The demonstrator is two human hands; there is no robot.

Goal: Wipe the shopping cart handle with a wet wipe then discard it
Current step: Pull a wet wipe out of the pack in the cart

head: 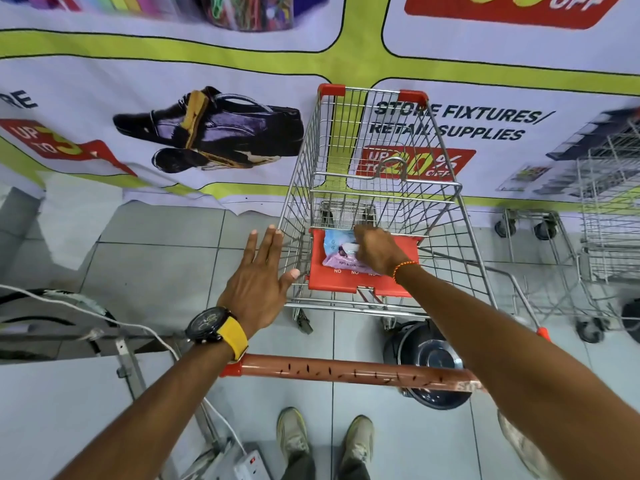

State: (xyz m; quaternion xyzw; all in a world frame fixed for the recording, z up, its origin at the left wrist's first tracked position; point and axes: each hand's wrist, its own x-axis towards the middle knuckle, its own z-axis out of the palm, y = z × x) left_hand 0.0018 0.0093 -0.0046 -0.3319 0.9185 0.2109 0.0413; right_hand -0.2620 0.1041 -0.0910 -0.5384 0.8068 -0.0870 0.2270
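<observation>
A wire shopping cart (pixel 374 188) stands in front of me, its orange-red handle (pixel 346 372) crossing low in the view between my forearms. On the cart's red child-seat flap (pixel 343 278) lies a pale blue and pink pack of wet wipes (pixel 337 249). My right hand (pixel 375 249) rests on the pack, fingers curled at its white flap. My left hand (pixel 261 282), with a black and yellow watch at the wrist, is spread flat beside the cart's left side, holding nothing, thumb near the wire.
A printed sale banner (pixel 207 116) covers the wall behind the cart. More wire carts (pixel 602 237) stand at the right. A round dark bin (pixel 429 362) sits on the tiled floor under the cart. A white cable (pixel 131 327) and a power strip (pixel 251 462) lie at the left.
</observation>
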